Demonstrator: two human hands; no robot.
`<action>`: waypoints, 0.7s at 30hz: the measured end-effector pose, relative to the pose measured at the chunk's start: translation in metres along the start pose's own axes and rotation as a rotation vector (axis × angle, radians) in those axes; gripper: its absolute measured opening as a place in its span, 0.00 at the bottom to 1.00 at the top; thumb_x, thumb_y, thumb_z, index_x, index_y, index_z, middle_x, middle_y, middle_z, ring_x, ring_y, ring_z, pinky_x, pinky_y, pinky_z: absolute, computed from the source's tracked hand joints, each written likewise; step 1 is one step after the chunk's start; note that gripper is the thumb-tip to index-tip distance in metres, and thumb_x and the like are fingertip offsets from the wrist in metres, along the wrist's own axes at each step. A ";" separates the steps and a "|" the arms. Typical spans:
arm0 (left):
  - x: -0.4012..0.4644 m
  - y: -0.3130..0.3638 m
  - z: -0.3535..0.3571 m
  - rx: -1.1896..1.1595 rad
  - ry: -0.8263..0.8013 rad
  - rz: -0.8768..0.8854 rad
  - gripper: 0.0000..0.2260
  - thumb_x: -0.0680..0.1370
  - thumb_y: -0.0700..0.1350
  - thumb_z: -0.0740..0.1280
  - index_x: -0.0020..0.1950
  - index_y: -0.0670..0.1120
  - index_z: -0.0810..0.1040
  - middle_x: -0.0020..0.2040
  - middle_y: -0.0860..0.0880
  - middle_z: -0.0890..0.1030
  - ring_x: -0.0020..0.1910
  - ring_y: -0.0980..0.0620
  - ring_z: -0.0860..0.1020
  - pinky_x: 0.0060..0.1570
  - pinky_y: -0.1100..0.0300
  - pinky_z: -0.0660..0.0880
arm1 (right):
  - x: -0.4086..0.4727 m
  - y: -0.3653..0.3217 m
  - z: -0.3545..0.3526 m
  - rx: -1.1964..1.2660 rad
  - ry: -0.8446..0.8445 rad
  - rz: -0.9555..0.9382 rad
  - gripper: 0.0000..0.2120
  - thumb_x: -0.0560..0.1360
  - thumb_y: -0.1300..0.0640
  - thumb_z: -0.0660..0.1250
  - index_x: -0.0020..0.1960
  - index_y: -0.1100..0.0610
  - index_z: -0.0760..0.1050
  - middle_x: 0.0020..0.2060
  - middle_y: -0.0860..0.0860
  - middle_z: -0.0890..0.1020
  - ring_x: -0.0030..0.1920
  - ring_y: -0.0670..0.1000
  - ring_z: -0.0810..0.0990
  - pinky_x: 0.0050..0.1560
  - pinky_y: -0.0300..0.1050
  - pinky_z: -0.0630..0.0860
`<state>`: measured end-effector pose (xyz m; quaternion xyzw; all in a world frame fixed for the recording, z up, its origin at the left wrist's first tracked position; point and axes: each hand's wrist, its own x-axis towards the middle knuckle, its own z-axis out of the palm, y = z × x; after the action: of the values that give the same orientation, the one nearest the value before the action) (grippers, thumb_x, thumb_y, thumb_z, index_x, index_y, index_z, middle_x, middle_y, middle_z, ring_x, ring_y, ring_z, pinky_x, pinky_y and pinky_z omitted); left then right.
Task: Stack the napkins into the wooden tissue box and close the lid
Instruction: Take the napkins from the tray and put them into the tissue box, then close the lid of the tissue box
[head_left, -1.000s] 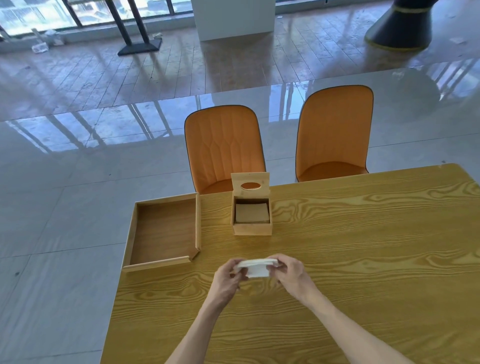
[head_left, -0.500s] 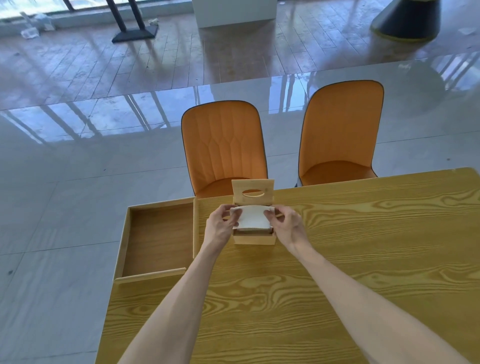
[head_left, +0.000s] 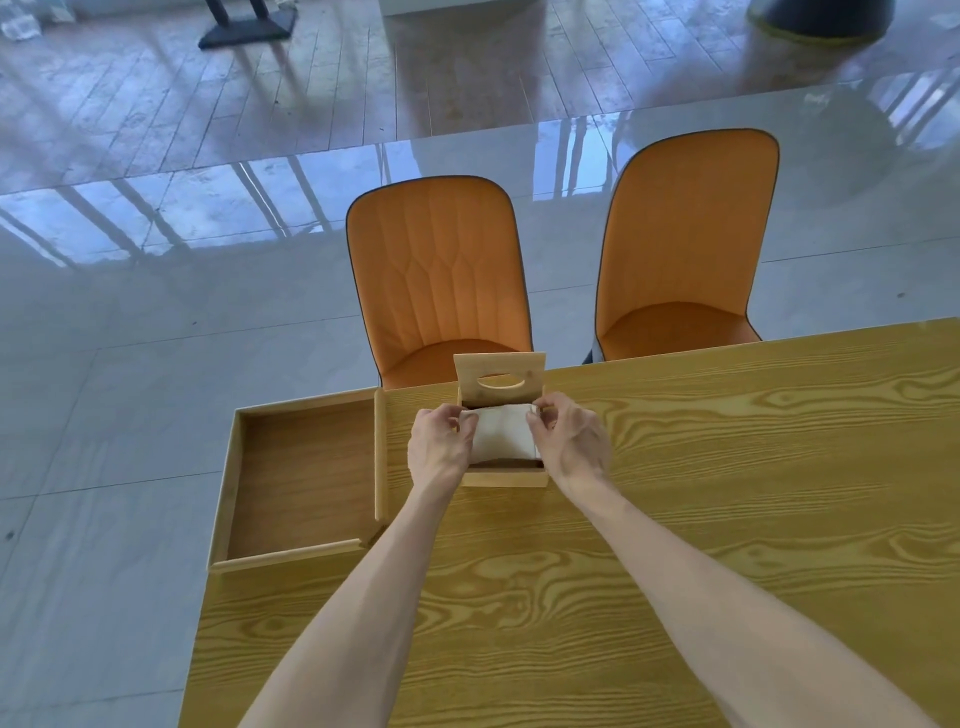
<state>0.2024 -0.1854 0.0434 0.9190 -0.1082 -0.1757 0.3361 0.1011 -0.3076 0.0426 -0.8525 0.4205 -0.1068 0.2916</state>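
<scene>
A small wooden tissue box (head_left: 503, 476) stands on the table near its far edge. Its lid (head_left: 500, 382), with an oval slot, is tipped up at the back. A stack of white napkins (head_left: 503, 435) sits at the box's mouth. My left hand (head_left: 439, 448) pinches the stack's left side and my right hand (head_left: 569, 439) pinches its right side. The hands and napkins hide the box's inside.
A shallow wooden tray (head_left: 298, 483) lies at the table's left corner, just left of the box. Two orange chairs (head_left: 439, 280) (head_left: 685, 244) stand behind the wooden table (head_left: 727, 493). The table's left edge drops to a glossy tiled floor.
Both hands carried the napkin stack from the near middle of the table forward to the box, and now hold it lower in the box's opening.
</scene>
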 end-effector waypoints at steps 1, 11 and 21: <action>0.000 0.000 0.001 0.018 -0.003 -0.012 0.15 0.79 0.54 0.64 0.58 0.48 0.83 0.57 0.46 0.79 0.51 0.47 0.78 0.44 0.57 0.69 | 0.001 -0.002 0.001 -0.034 0.005 -0.003 0.12 0.78 0.47 0.66 0.56 0.52 0.79 0.46 0.52 0.86 0.43 0.52 0.84 0.37 0.43 0.79; 0.003 -0.008 0.006 0.005 0.006 -0.071 0.21 0.76 0.49 0.71 0.67 0.51 0.70 0.54 0.50 0.83 0.51 0.48 0.81 0.41 0.55 0.74 | 0.007 0.000 0.003 0.002 -0.031 0.145 0.16 0.73 0.57 0.72 0.58 0.52 0.71 0.51 0.50 0.81 0.47 0.50 0.80 0.38 0.43 0.75; 0.014 0.016 -0.014 -0.372 -0.036 -0.191 0.25 0.79 0.66 0.55 0.62 0.50 0.77 0.59 0.46 0.82 0.56 0.47 0.80 0.59 0.48 0.75 | 0.030 -0.008 -0.030 0.434 -0.094 0.305 0.21 0.80 0.41 0.58 0.63 0.56 0.73 0.53 0.51 0.81 0.48 0.50 0.78 0.42 0.44 0.75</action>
<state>0.2199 -0.1939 0.0603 0.8438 0.0077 -0.2399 0.4800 0.1121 -0.3396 0.0692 -0.7010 0.4973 -0.1095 0.4993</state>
